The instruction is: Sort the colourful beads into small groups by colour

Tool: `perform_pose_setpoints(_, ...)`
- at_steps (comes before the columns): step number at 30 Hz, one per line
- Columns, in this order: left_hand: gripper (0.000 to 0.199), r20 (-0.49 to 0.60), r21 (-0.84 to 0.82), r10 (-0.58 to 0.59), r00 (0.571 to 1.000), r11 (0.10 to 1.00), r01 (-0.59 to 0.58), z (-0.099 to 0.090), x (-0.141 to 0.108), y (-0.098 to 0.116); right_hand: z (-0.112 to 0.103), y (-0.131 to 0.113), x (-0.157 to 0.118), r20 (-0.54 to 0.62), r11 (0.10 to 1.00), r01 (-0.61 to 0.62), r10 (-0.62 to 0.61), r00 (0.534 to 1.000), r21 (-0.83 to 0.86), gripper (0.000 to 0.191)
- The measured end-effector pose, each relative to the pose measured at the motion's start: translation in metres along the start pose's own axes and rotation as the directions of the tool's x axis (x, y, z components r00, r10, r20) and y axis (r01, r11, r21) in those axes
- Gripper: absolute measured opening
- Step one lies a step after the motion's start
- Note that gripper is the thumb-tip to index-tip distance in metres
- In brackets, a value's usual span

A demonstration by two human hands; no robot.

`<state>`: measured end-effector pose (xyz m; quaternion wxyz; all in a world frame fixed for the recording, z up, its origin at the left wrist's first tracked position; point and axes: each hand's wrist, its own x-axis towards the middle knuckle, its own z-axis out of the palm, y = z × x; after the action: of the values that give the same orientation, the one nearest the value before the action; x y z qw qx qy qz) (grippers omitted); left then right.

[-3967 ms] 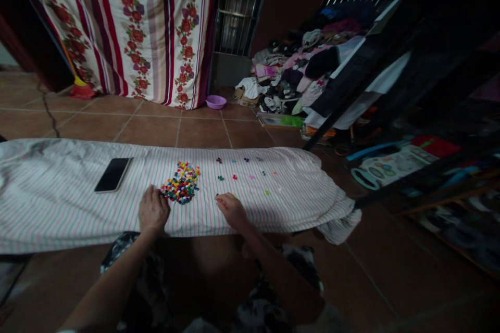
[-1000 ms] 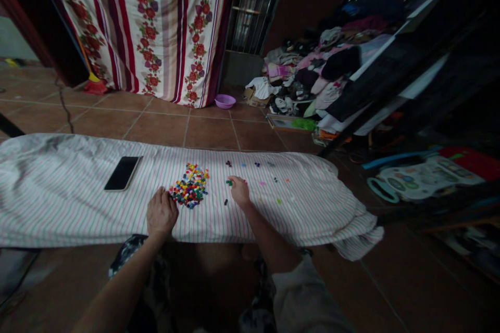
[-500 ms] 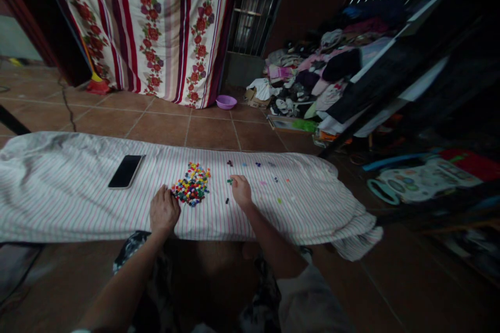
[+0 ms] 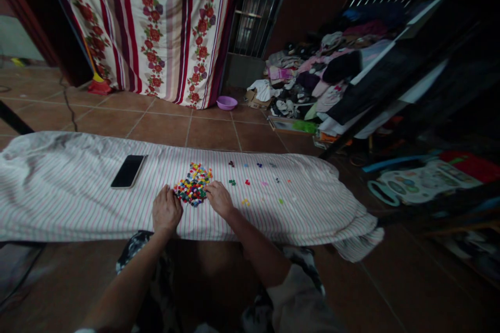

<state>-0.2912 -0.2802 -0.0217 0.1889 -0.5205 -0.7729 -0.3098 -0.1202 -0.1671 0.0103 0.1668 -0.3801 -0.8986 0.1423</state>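
Flanking a loose heap of small, multicoloured, plastic-looking pieces (image 4: pixel 193 184), which lies between opposing fingertips | left hand (image 4: pixel 167 210): fingers close together | right hand (image 4: pixel 220 199): fingers curled (on either, cannot tell if pinching) | small dark-green cluster (image 4: pixel 232 182): just right of right fingers

- Two hands: one left hand (image 4: pixel 167 210) and one right hand (image 4: pixel 219 199).
- One heap of small colored pieces (image 4: pixel 192 185), its pieces too many and too tiny to count.
- Four little clusters in the far row: a brown cluster (image 4: pixel 232 164), a light blue cluster (image 4: pixel 246 165), a dark blue cluster (image 4: pixel 259 165) and a grey cluster (image 4: pixel 272 165).
- Five spots of pieces in the middle row: green pieces (image 4: pixel 232 182), red pieces (image 4: pixel 247 182), pink pieces (image 4: pixel 264 183), dark grey pieces (image 4: pixel 277 180), orange pieces (image 4: pixel 289 181).
- At least three in the near row, including yellow pieces (image 4: pixel 245 202) and lime pieces (image 4: pixel 280 201).
- One phone (image 4: pixel 128 171).
- One striped cloth (image 4: pixel 78 192).
- One purple basin (image 4: pixel 227 103).
- One flowered curtain (image 4: pixel 172 26).
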Motion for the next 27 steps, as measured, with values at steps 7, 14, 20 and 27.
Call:
perform_pose_setpoints(7,0.032,0.001,0.022,0.007,1.0,1.0,-0.007,-0.002,0.001,0.001,0.001,-0.007,0.005,0.065,0.997,-0.034,0.039,0.997,-0.075,0.024)
perform_pose_setpoints(14,0.031,0.005,0.028,-0.009,1.0,1.0,0.009,-0.003,0.001,0.003,0.002,-0.005,0.007,0.052,0.995,-0.007,0.012,0.999,-0.104,0.018)
perform_pose_setpoints(20,0.033,0.016,0.044,-0.004,1.0,0.999,0.003,-0.003,0.002,0.003,-0.005,-0.009,0.005,0.022,0.998,-0.011,0.012,1.0,-0.07,0.015)
perform_pose_setpoints(27,0.035,0.012,0.009,0.018,1.0,1.0,-0.018,-0.003,0.001,0.0,-0.014,-0.02,0.002,0.028,0.997,-0.076,0.077,0.997,-0.028,0.014)
